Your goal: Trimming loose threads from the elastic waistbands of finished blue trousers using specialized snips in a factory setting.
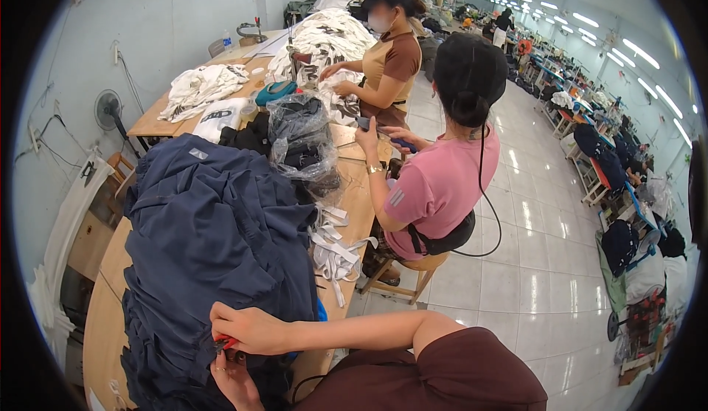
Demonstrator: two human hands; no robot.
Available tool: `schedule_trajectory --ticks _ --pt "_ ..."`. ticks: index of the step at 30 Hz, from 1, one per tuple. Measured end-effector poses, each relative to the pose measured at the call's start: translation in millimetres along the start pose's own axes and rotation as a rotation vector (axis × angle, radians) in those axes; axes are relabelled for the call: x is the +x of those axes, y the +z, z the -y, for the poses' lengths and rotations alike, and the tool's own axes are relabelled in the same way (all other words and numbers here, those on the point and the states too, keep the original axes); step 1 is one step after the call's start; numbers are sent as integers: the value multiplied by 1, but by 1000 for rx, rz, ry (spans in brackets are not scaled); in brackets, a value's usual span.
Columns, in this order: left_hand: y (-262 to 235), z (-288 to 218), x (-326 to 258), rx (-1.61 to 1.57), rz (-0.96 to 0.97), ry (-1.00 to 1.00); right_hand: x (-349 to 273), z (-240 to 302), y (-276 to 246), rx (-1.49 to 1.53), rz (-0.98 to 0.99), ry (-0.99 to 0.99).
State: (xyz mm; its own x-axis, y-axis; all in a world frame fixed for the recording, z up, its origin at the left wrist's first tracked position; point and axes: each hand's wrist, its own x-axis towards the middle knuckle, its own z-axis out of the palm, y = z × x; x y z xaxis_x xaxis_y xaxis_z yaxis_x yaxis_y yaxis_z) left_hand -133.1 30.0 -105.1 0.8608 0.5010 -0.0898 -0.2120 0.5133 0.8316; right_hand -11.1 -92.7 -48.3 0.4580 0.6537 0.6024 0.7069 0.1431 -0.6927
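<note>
A large heap of navy garments (221,219) covers the near part of the table. At its near edge my two hands meet. My right hand (251,330) is closed around a small red-handled tool, apparently thread snips (229,342), with its dark end down by the cloth. Just below, my left hand (234,383) has its fingers bent and pressed together at the navy fabric, a ring on one finger. The fabric edge between the fingers is partly hidden by the hands.
White cloth strips (335,252) and a clear plastic bag of dark cloth (302,138) lie on the wooden table (359,190). A person in pink (442,182) sits on a stool to the right; another (391,64) works farther off beside white garments (324,42). A fan (109,108) stands left.
</note>
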Motion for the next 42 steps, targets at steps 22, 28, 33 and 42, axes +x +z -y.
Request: schedule_trajectory --ticks 22,28,33,42 --pt "4 1 -6 78 -210 -63 -166 -85 -297 -274 -332 867" --pt "10 2 -11 -11 -232 -49 -141 -117 -288 -683 -229 822" --pt "32 -6 8 -11 -106 -88 -70 -70 -146 -458 -40 525" --pt "17 -12 -7 -175 -50 -69 3 14 -9 -138 127 425"
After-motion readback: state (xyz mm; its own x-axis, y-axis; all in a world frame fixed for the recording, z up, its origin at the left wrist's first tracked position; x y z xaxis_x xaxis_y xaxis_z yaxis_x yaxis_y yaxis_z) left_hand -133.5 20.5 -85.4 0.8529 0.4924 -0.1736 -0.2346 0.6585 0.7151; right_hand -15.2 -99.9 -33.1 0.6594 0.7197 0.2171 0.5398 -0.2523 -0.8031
